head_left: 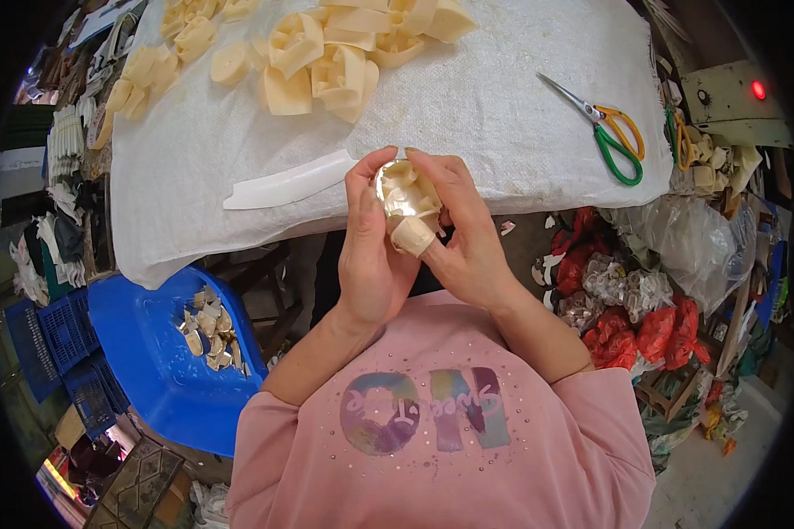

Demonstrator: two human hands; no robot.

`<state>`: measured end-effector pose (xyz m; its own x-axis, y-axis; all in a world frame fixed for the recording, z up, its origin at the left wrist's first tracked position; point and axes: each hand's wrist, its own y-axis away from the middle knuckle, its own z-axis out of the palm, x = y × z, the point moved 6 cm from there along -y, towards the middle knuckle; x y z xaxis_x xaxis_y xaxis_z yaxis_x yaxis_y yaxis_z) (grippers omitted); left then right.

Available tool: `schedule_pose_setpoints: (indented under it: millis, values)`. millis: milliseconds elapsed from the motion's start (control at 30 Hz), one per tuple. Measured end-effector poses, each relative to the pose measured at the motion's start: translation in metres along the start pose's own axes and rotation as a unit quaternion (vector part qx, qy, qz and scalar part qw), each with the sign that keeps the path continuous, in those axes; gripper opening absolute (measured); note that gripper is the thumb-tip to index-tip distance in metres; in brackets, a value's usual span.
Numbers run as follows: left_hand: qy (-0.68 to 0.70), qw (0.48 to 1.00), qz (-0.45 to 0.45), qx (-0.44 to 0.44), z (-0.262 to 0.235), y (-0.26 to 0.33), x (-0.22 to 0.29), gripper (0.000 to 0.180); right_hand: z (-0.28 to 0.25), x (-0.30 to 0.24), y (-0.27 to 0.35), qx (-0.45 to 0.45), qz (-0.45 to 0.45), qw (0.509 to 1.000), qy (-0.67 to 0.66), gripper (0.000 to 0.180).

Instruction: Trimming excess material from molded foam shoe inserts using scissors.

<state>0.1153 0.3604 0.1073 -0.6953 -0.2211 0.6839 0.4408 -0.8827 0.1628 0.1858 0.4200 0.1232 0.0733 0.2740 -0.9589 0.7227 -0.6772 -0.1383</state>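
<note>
Both my hands are raised at the near edge of the white-covered table point(503, 115), closed around a small hollow cream-and-gold piece point(404, 189). Its rim and inside shine like metal. My left hand point(366, 234) grips its left side, fingertips curled at the far rim. On the other side, my right hand point(463, 220) holds it with fingers bent over the top. A beige wrap point(411, 236) covers what looks like my right thumb tip, pressed on the piece's near side. Just left of my hands lies a curved white strip point(287, 182). Fingers hide part of the held piece.
Cream moulded pieces point(335, 75) are heaped at the table's far side. Scissors point(604, 128) with green and yellow handles lie at right. A blue basin point(172, 388) at lower left holds several shiny gold-coloured pieces point(212, 331). Red plastic bags point(613, 339) crowd the right floor.
</note>
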Motion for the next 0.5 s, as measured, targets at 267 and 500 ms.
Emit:
schedule_pose_setpoints:
  millis: [267,500]
  values:
    - [0.037,0.999,0.014,-0.022,-0.003,0.002,-0.006,0.043,0.001,0.018,0.004,0.000,0.034,0.989,-0.143,0.056]
    - [0.018,0.999,0.036,-0.027,0.001,0.003,-0.002,0.042,0.007,0.013,0.003,0.009,0.083,0.987,-0.134,0.055]
